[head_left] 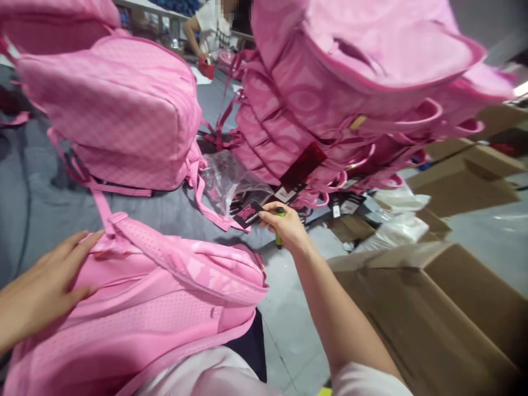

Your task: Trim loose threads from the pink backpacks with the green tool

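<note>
A pink backpack (165, 297) lies across my lap against the table edge, its padded back panel and straps facing me. My left hand (49, 280) rests on its left end, fingers stretched over the fabric near the top loop. Out past the bag's right end, my right hand (284, 223) pinches a black hang tag (247, 214) with a pink figure printed on it. A green marker-like stick (279, 236) with a dark cap is also tucked in that hand. Just behind the tag lies a crumpled clear plastic bag (225, 179).
Another pink backpack (111, 104) stands on the grey table (37, 181) at left. A tall stack of pink backpacks (313, 99) with dangling tags rises at right. An open cardboard box (396, 291) stands on the floor at lower right. A person (212, 27) is across the table.
</note>
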Available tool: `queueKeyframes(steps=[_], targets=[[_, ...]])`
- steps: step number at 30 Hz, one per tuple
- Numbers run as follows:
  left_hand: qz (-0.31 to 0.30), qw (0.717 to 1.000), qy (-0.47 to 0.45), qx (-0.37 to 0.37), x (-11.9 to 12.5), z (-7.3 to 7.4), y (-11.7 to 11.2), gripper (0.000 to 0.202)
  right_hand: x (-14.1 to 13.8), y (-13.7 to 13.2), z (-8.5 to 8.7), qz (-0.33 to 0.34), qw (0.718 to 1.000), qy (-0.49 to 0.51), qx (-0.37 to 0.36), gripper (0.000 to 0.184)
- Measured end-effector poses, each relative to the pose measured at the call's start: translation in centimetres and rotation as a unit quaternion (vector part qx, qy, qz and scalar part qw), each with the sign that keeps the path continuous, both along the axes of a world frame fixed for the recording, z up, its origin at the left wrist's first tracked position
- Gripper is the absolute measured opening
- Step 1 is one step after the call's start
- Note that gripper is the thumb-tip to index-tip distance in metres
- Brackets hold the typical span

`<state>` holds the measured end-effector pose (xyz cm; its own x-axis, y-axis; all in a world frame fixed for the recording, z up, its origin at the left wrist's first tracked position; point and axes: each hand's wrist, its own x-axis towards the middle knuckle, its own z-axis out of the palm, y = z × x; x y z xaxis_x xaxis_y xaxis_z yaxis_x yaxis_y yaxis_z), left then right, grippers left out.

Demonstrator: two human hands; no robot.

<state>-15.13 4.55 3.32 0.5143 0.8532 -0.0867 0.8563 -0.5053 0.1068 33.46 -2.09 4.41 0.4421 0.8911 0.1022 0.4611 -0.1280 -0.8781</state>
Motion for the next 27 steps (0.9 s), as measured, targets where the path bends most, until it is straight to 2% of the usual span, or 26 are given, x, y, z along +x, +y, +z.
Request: queueKeyframes(steps=[2, 3, 5, 6, 8, 10, 14, 17, 19, 21, 22, 24, 25, 27], targets=[[0.015, 0.999, -0.04, 0.033, 2.2, 2.8, -1.6, 0.059, -3.3, -1.1, 2.0, 0.048, 0.997, 0.054, -0.009, 0.026], [0.026, 0.994, -0.083, 0.072, 3.5, 4.2, -2.6, 0.056, -5.1, -1.6, 3.0, 0.077, 0.994, 0.071, -0.008, 0.025], [0.002, 0.97, -0.21, 0.125, 6.4, 6.5, -4.8, 0.045, -8.7, -2.4, 4.9, 0.146, 0.986, 0.081, -0.001, 0.02], [-0.019, 0.955, -0.272, 0.115, 7.7, 7.1, -5.8, 0.04, -10.4, -2.7, 5.7, 0.186, 0.98, 0.076, 0.005, 0.016], [-0.065, 0.933, -0.351, 0.047, 9.8, 7.2, -7.5, 0.026, -13.4, -3.4, 6.7, 0.257, 0.964, 0.057, 0.027, 0.008], [-0.075, 0.915, -0.396, 0.005, 10.7, 6.3, -8.6, 0.013, -15.7, -3.9, 6.8, 0.285, 0.956, 0.055, 0.05, 0.008], [0.009, 0.889, -0.454, 0.057, 9.7, 4.3, -10.1, 0.021, -18.6, -4.5, 5.3, 0.321, 0.945, 0.055, 0.033, 0.012], [0.008, 0.886, -0.455, 0.084, 7.1, 3.3, -10.8, 0.017, -19.5, -4.3, 4.2, 0.348, 0.931, -0.059, 0.095, 0.011], [0.013, 0.887, -0.435, 0.152, 4.6, 2.6, -11.2, 0.01, -20.0, -3.6, 3.8, 0.34, 0.912, -0.16, 0.165, 0.012], [0.081, 0.894, -0.382, 0.217, 1.9, 1.5, -11.5, 0.03, -20.5, -2.6, 3.6, 0.345, 0.889, -0.227, 0.198, 0.016], [0.131, 0.903, -0.347, 0.218, 0.6, 0.7, -11.7, 0.046, -20.9, -2.1, 3.5, 0.355, 0.88, -0.248, 0.194, 0.018], [0.211, 0.923, -0.285, 0.146, -1.3, -1.1, -12.2, 0.076, -22.1, -1.0, 3.4, 0.391, 0.86, -0.295, 0.14, 0.023], [0.232, 0.929, -0.269, 0.101, -1.9, -2.1, -12.5, 0.086, -22.9, -0.5, 3.4, 0.413, 0.845, -0.327, 0.091, 0.026], [0.246, 0.93, -0.268, 0.056, -2.3, -3.9, -13.0, 0.094, -24.8, 0.3, 3.3, 0.453, 0.797, -0.398, -0.024, 0.029]])
